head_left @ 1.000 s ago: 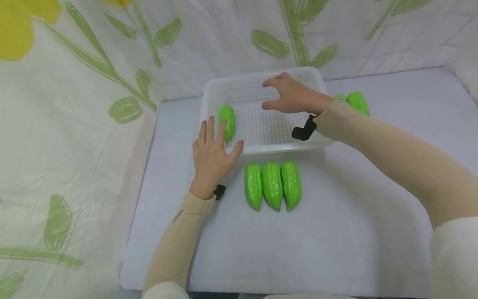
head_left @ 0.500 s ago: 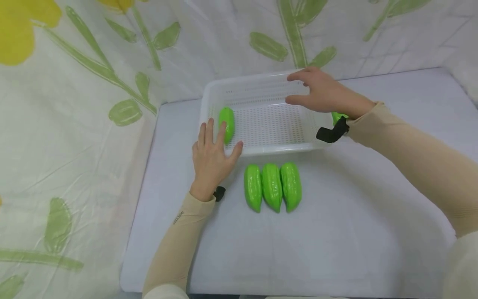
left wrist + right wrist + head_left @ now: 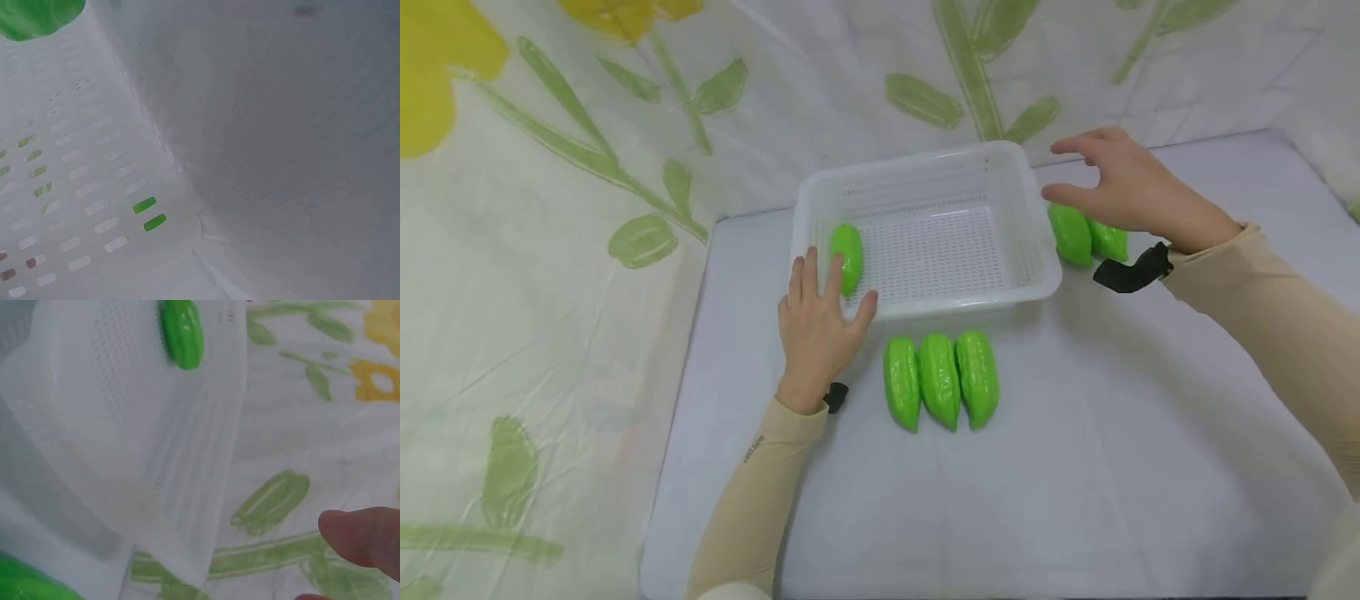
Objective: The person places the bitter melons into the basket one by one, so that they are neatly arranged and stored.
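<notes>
A white perforated plastic basket [image 3: 947,302] stands at the back of the table. Inside it, at the left, lies one glossy green vegetable-like piece [image 3: 847,250], ribbed and elongated. My left hand [image 3: 816,333] lies over the basket's near left corner, fingers straight and thumb spread. To the right of the basket my right hand [image 3: 1127,187] hovers with thumb and fingers apart, holding nothing. Beneath and beside it are two more green pieces [image 3: 1070,236], one partly hidden by the hand. The right wrist view shows a fingertip [image 3: 359,534] apart from the basket.
Three similar green pieces [image 3: 938,379] lie side by side in front of the basket, pointed ends toward me. A pale cloth covers the table [image 3: 1037,483]. A flower-printed sheet [image 3: 820,92] hangs behind and at the left.
My right hand has moved right, from above the basket to beside it, uncovering the green pieces there. The left hand stays at the basket's corner. The head view has shifted slightly.
</notes>
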Motion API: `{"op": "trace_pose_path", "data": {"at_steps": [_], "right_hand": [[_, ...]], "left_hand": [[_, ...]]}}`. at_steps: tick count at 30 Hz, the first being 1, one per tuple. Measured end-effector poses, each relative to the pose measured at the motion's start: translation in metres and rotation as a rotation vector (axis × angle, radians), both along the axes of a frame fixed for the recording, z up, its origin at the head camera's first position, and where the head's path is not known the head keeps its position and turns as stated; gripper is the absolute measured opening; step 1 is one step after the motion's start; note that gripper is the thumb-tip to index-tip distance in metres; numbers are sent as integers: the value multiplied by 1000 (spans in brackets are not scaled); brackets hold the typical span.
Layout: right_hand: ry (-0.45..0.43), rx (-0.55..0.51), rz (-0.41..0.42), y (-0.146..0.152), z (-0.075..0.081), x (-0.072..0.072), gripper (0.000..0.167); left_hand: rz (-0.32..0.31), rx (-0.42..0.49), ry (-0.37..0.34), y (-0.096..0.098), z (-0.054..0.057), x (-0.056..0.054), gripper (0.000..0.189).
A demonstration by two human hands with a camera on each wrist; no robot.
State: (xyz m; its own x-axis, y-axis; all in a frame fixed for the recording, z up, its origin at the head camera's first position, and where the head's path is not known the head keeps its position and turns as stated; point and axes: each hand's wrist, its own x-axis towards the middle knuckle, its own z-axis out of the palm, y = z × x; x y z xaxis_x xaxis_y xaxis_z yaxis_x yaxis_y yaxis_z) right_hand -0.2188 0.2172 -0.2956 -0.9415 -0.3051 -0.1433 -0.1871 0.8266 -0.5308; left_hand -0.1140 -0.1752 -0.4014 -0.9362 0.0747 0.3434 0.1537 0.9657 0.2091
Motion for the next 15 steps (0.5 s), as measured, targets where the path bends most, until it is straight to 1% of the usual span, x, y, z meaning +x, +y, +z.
{"op": "trace_pose_path", "data": {"at_steps": [4,7,11,15], "right_hand": [[12,-3,-24,10,-1,-3,78],[1,3,-36,15,-4,-7,80],[-28,28,-37,20,-10,-13,83],[-85,51,-36,27,-18,-19,87]], "left_hand": [[16,5,0,-5,1,2,76],[31,15,-14,-8,1,4,76],[47,23,-31,-11,0,6,77],[50,18,-37,-13,1,7,77]]}}
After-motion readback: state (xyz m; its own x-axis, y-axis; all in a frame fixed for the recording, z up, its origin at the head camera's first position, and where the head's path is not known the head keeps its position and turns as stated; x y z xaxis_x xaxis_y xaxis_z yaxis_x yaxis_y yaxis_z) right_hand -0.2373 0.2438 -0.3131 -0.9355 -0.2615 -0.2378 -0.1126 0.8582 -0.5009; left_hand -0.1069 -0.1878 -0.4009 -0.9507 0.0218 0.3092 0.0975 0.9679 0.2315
